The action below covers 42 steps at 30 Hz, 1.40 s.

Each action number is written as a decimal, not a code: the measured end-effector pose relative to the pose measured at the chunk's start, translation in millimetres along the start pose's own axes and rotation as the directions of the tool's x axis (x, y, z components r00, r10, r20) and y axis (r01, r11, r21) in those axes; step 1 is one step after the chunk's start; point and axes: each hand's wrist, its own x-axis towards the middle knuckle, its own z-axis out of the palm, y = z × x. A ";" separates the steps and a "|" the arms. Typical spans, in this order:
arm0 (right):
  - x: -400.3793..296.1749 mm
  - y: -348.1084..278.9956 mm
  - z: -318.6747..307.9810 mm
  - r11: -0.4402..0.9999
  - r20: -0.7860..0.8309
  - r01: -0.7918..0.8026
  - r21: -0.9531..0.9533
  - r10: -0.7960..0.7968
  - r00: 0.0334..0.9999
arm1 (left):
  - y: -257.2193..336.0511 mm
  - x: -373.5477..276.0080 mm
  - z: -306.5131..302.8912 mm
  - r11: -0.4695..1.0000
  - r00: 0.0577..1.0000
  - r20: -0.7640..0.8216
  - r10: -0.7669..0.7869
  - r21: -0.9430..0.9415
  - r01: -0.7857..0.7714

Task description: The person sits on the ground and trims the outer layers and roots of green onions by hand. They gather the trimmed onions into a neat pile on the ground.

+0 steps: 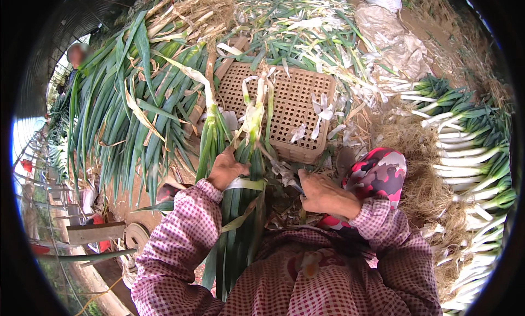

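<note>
My left hand (229, 168) is closed around the green part of a leek (255, 119), whose pale shank points away from me over an upturned plastic crate (297, 107). Its long leaves run back toward my lap. Just left of it, another leek (210, 127) with a yellowish, peeling shank lies close beside my hand. My right hand (330, 195) grips a metal tool (284, 170), which looks like an air blow gun. The tool's thin nozzle points up and left toward the leek's shank. My fingers hide most of its handle.
A big heap of unpeeled leeks (135, 98) rises at left. Peeled leeks (463, 148) lie in a row at right, beside piled roots (418, 180). Stripped skins and leaves (295, 29) cover the ground behind the crate. A person (76, 57) is at the far left.
</note>
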 end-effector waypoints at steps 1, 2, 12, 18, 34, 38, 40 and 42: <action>-5.5 -3.9 -0.9 1.000 -0.005 -0.005 -0.003 0.005 1.000 | 4.7 -2.4 -1.4 0.996 0.996 -0.036 -0.084 -0.008 0.083; -12.9 -10.5 -5.0 1.000 -0.010 -0.011 -0.006 0.011 1.000 | 7.0 -5.3 -3.0 0.986 0.983 -0.072 -0.167 -0.021 0.166; 33.9 -16.2 -14.7 0.962 0.019 -0.268 -0.053 0.269 0.963 | -6.1 -28.4 -18.1 0.944 0.936 -0.125 -0.330 -0.076 0.322; 68.1 -33.4 -22.1 0.910 0.162 -0.400 -0.111 0.414 0.896 | 26.5 12.3 -91.0 0.702 0.980 -0.020 -0.198 0.695 0.157; 126.3 0.1 -55.1 0.913 0.142 -0.408 -0.014 0.406 0.903 | 94.1 103.1 -83.4 0.037 0.747 -0.027 0.664 0.999 0.003; 157.6 9.7 -69.4 0.953 0.045 -0.304 -0.025 0.304 0.952 | 7.2 57.7 5.7 0.339 0.993 -0.113 -0.025 0.934 0.115; 174.7 18.5 -65.6 0.968 0.026 -0.245 -0.044 0.246 0.969 | -42.2 30.7 15.5 0.395 0.949 -0.130 0.287 0.919 0.007; 179.7 26.3 -67.7 0.961 -0.040 -0.251 0.115 0.257 0.966 | -35.7 7.2 37.1 0.470 0.935 -0.219 0.280 0.880 0.065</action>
